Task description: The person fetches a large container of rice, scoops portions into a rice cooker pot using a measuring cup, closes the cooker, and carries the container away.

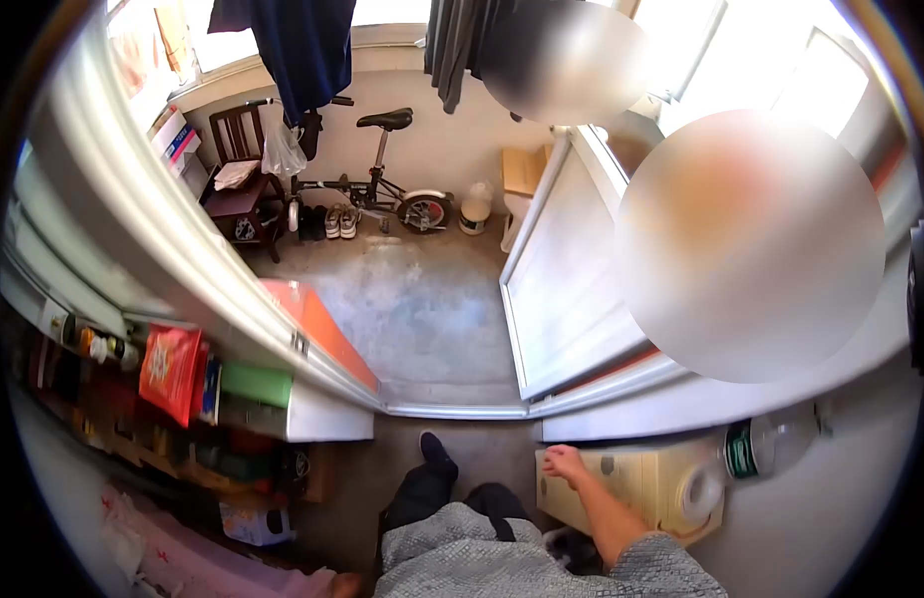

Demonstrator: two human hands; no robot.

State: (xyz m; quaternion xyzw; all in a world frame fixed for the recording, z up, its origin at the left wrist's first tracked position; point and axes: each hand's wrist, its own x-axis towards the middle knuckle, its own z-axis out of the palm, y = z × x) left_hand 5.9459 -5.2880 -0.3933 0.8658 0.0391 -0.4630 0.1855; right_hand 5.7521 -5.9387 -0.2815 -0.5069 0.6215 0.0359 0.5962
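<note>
My right hand hangs over the near end of a pale wooden cabinet, its fingers curled in with nothing visible in them. Whether it touches the cabinet top, I cannot tell. At the bottom edge only a bit of my left hand shows, beside a pink cloth; its fingers are hidden. A dark shoe on my foot points toward the doorway sill. The white-framed door stands swung inward on the far side.
Past the doorway, a folding bicycle, several shoes, a dark chair and a white bucket line the wall. Cluttered shelves with a red bag stand left. A large plastic bottle lies right of the cabinet.
</note>
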